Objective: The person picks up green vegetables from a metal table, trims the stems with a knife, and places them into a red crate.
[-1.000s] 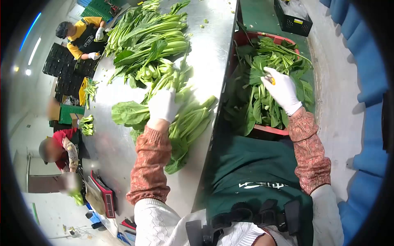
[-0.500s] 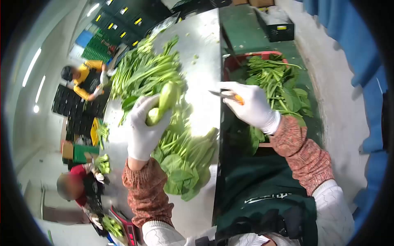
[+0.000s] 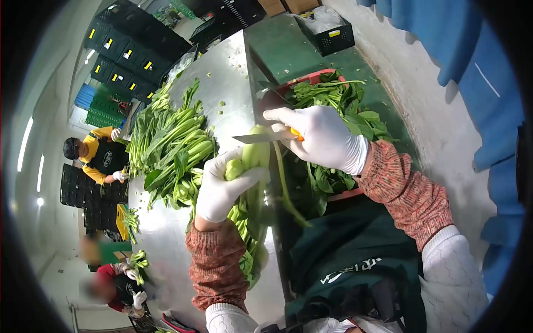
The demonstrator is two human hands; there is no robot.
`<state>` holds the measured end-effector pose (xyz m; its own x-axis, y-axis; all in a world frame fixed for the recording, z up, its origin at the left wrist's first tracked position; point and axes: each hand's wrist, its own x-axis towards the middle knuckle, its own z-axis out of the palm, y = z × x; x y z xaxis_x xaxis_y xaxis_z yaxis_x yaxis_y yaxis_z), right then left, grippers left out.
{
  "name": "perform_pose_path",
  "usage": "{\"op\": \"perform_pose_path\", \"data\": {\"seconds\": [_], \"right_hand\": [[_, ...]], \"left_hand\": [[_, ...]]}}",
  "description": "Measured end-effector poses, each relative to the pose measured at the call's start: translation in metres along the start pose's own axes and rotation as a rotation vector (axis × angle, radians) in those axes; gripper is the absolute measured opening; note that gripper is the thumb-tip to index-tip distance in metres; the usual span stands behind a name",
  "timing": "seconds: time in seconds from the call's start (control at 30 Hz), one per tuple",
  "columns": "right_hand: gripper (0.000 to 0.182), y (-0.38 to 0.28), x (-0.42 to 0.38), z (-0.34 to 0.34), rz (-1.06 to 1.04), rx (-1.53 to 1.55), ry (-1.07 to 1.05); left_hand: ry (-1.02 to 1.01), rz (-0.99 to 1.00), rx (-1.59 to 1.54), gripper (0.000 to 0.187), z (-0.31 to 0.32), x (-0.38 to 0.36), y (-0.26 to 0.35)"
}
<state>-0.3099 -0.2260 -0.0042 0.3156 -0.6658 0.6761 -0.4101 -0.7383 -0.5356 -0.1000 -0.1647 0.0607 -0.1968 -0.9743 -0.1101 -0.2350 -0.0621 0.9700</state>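
White-gloved, my left hand (image 3: 225, 188) is closed around pale green stalks (image 3: 255, 152), with leaves hanging below the wrist along the table edge. My right hand (image 3: 327, 139), also gloved, grips a knife (image 3: 255, 138) with an orange handle. The blade lies across the upper part of the stalks, pointing left. A thin stem (image 3: 286, 191) hangs down beside the stalks, below my right hand. Left of my hands, a large heap of leafy greens (image 3: 177, 141) lies on the metal table (image 3: 222, 83).
A red crate (image 3: 344, 194) with leafy greens stands right of the table. Two people in yellow (image 3: 100, 155) and red (image 3: 111, 283) work across the table, another partly visible between them. Dark crates (image 3: 133, 50) are stacked behind; a black crate (image 3: 333, 39) sits on the floor.
My left hand has moved right with the stalks, and the knife blade now lies across them. A thin stem now hangs beside them. The whole view has shifted.
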Motion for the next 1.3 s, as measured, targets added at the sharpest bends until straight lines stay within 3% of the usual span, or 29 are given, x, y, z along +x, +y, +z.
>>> {"op": "perform_pose_path", "data": {"seconds": [0.1, 0.2, 0.27, 0.3, 0.33, 0.37, 0.4, 0.47, 0.53, 0.57, 0.67, 0.7, 0.77, 0.8, 0.83, 0.93, 0.97, 1.0, 1.07, 1.13, 1.2, 1.23, 1.3], "right_hand": [[0.041, 0.011, -0.002, -0.003, 0.023, 0.042, -0.081], [0.029, 0.056, -0.009, 0.014, 0.246, -0.224, -0.254], [0.019, 0.115, -0.032, 0.033, 0.348, -0.186, -0.156], [0.018, 0.111, -0.025, 0.028, 0.384, -0.104, -0.063], [0.020, 0.098, -0.022, 0.018, 0.430, -0.015, 0.014], [0.027, 0.086, -0.015, 0.012, 0.504, 0.275, 0.010], [0.034, 0.060, -0.006, -0.005, 0.497, 0.446, -0.028], [0.039, 0.043, 0.007, -0.015, 0.358, 0.477, -0.195], [0.039, 0.032, 0.015, -0.016, 0.241, 0.474, -0.193], [0.038, 0.039, 0.016, -0.016, 0.288, 0.468, -0.240], [0.034, 0.058, 0.016, -0.022, 0.327, 0.561, -0.103], [0.033, 0.061, 0.016, -0.028, 0.302, 0.460, -0.083], [0.031, 0.052, 0.013, -0.041, 0.291, 0.281, -0.140], [0.030, 0.046, 0.015, -0.044, 0.293, 0.210, -0.212], [0.028, 0.037, 0.017, -0.044, 0.295, 0.242, -0.256], [0.024, 0.013, 0.010, -0.022, 0.305, 0.554, -0.258], [0.024, 0.009, 0.009, -0.024, 0.466, 0.667, -0.351], [0.025, 0.005, 0.006, -0.013, 0.487, 0.738, -0.369], [0.029, -0.011, 0.001, 0.006, 0.473, 0.773, -0.390], [0.032, -0.028, -0.002, 0.019, 0.490, 0.817, -0.449], [0.030, -0.037, 0.002, 0.027, 0.461, 0.975, -0.590], [0.030, -0.043, 0.005, 0.036, 0.457, 0.929, -0.546], [0.026, -0.038, 0.008, 0.063, 0.446, 0.910, -0.469]], "left_hand": [[-0.049, 0.048, 0.048, 0.027, 0.001, 0.008, -0.006], [-0.061, -0.029, -0.060, 0.039, -0.002, 0.014, -0.014], [-0.047, 0.022, -0.120, 0.039, 0.003, 0.023, -0.015], [-0.002, 0.016, -0.157, 0.039, -0.001, 0.032, -0.027], [0.037, 0.045, -0.210, 0.027, 0.011, 0.037, -0.022], [0.036, 0.007, -0.151, 0.027, 0.005, 0.046, -0.037], [0.020, -0.025, -0.087, 0.028, -0.001, 0.055, -0.052], [0.002, 0.064, -0.059, 0.029, 0.016, 0.064, -0.056], [-0.015, 0.116, -0.114, 0.027, 0.025, 0.068, -0.057], [0.028, 0.096, -0.152, 0.027, 0.026, 0.071, -0.061], [0.182, 0.077, -0.158, 0.017, 0.021, 0.080, -0.061], [0.278, 0.077, 0.002, 0.024, 0.018, 0.085, -0.067], [0.391, 0.257, 0.289, 0.046, 0.018, 0.100, -0.097], [0.523, 0.371, 0.621, 0.060, 0.030, 0.087, -0.079], [0.563, 0.356, 0.735, 0.069, 0.033, 0.080, -0.068], [0.340, 0.264, 0.016, 0.096, 0.041, 0.055, -0.052], [0.268, 0.255, -0.076, 0.103, 0.045, 0.052, -0.057], [0.188, 0.284, -0.313, 0.103, 0.057, 0.039, -0.056], [0.060, 0.268, -0.465, 0.094, 0.046, 0.021, -0.062], [0.131, 0.212, -0.596, 0.079, 0.039, -0.013, -0.062], [0.106, 0.118, -0.484, 0.065, 0.015, -0.042, -0.061], [0.205, 0.056, -0.533, 0.057, 0.010, -0.063, -0.063], [0.364, 0.065, -0.243, 0.049, -0.021, -0.112, -0.057]]}}
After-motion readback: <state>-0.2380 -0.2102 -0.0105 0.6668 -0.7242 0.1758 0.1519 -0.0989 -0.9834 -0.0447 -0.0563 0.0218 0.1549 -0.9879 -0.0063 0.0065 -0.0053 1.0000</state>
